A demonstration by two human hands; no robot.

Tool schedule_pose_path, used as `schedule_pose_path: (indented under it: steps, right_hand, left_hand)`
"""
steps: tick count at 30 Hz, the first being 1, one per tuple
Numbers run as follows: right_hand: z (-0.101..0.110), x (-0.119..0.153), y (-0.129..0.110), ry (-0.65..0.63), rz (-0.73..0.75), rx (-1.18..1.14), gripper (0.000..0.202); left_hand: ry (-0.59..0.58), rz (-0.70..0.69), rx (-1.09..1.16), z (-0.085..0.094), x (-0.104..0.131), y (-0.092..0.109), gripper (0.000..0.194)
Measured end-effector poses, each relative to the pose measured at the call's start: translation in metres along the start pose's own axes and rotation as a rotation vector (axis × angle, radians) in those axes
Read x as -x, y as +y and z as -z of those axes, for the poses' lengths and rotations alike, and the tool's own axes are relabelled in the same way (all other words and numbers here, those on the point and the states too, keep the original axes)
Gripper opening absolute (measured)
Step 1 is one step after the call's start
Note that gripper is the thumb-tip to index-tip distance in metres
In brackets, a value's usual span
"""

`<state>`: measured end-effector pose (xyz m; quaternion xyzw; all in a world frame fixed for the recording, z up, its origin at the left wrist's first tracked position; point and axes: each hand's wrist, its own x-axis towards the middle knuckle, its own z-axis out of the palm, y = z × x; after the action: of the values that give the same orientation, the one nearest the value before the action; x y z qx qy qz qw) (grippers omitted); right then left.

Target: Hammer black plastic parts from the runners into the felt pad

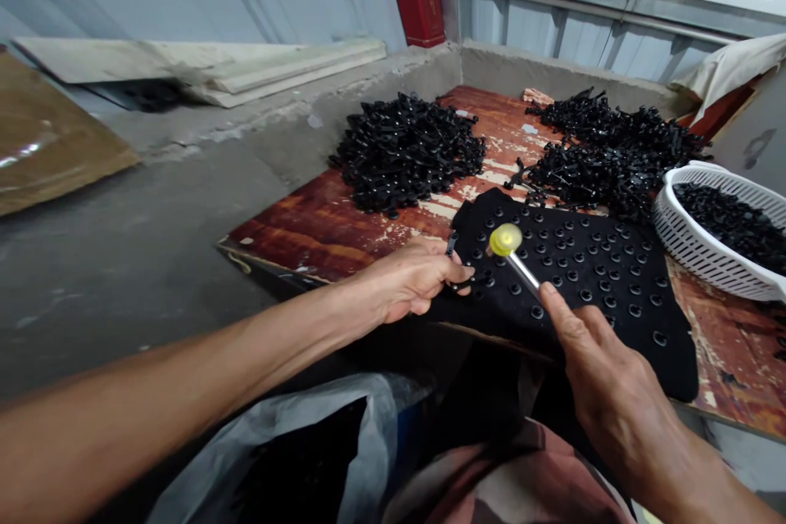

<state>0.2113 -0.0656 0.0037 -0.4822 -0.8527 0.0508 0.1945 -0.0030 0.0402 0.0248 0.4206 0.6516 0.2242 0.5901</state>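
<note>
My left hand (423, 274) is closed on a small black part (453, 244) at the left edge of a black mat (558, 319). Small round black pieces (586, 295) dot the mat in rows. In my right hand (605, 344) is a mallet with a metal shaft (524, 270) and a yellow head (506, 239). The mallet head is above the mat's left part, just right of my left hand. My right index finger lies along the shaft.
Behind the mat are a left heap of black parts (408, 151) and a right heap (607, 155). A white basket (693, 250) of black pieces sits at the right on the worn red board (300, 233). Below is a plastic bag (374, 442); a red tin (421, 12) stands in the corner.
</note>
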Motion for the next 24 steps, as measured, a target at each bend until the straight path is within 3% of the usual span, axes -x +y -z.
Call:
schedule_pose_path:
  steps: [4,8,12,16,20,24]
  right_hand:
    - [0.0001,-0.0039,-0.0028,-0.061,-0.013,0.042,0.067]
    - [0.0016,-0.0029,-0.0053,0.038,-0.004,-0.024,0.071]
    - [0.0003,-0.0024,-0.0052,-0.068,-0.013,0.008,0.07]
    - [0.0008,-0.0027,-0.0031,-0.002,-0.017,-0.045,0.069]
    - [0.0036,-0.0019,-0.0013,-0.095,-0.021,0.006,0.064]
    - [0.0055,0.0034,-0.0059,0.083,-0.013,-0.058,0.074]
  left_hand:
    - [0.002,0.005,-0.011,0.0005,-0.0007,0.0008,0.021]
    - [0.003,0.007,-0.017,-0.0003,-0.0012,0.0017,0.024]
    - [-0.004,0.008,-0.031,-0.0008,-0.0018,0.0007,0.019]
    - [-0.009,0.003,-0.039,-0.0002,-0.0026,-0.001,0.02]
    - [-0.001,-0.002,-0.022,0.0006,-0.003,-0.0018,0.019]
    - [0.001,-0.004,0.014,0.0005,-0.0026,-0.0034,0.021]
